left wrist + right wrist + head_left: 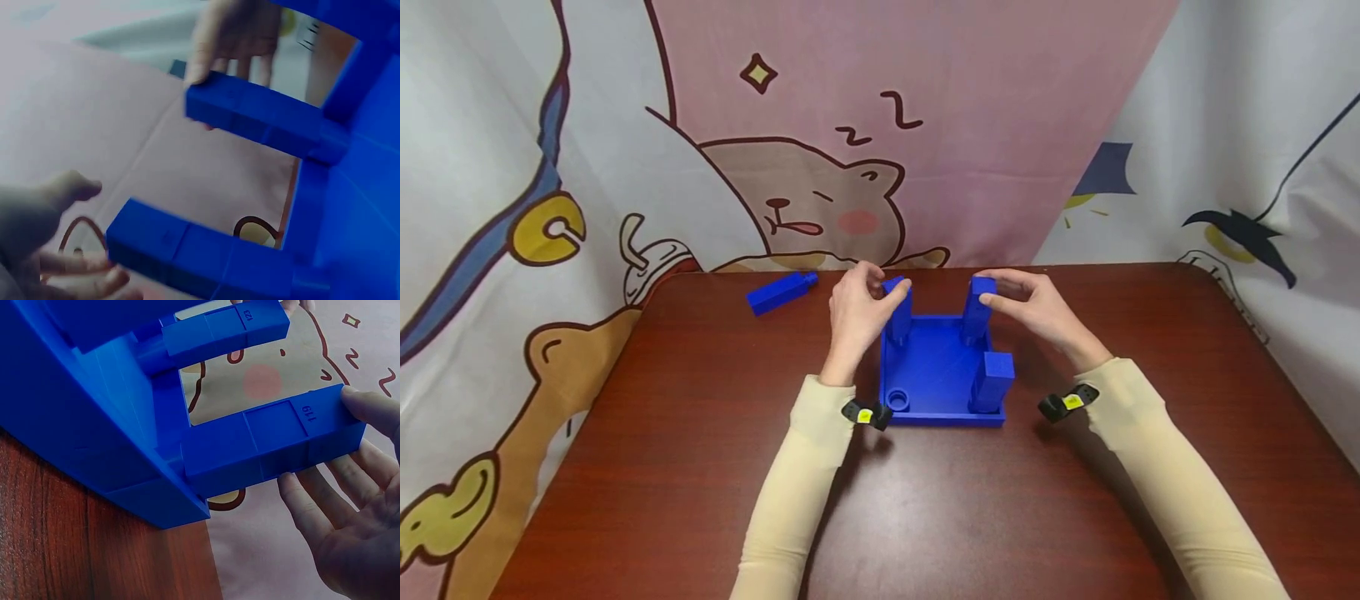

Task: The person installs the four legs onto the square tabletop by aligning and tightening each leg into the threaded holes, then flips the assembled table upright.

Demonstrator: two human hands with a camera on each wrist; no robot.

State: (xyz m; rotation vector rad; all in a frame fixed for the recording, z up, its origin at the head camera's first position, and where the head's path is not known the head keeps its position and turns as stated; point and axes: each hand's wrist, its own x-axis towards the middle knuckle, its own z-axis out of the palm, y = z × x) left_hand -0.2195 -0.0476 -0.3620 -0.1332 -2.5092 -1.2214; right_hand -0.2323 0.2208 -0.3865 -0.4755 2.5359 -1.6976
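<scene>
A square blue tray-like base (936, 367) lies on the table with three upright square blue pegs standing at its corners. At the far right corner my right hand (1037, 308) pinches the upper end of one peg (275, 437), thumb on one face and fingertips on another. Beside the far left peg (200, 256) is my left hand (859, 312); its thumb stands apart from the peg and its fingertips are at the top end. The near right peg (995, 379) stands untouched. A round socket (898, 401) shows at the near left corner.
Another blue peg (780, 293) with a narrow stepped tip lies on its side at the back left of the brown table (700, 467). Behind the table's far edge hangs a printed cartoon curtain (1000, 125).
</scene>
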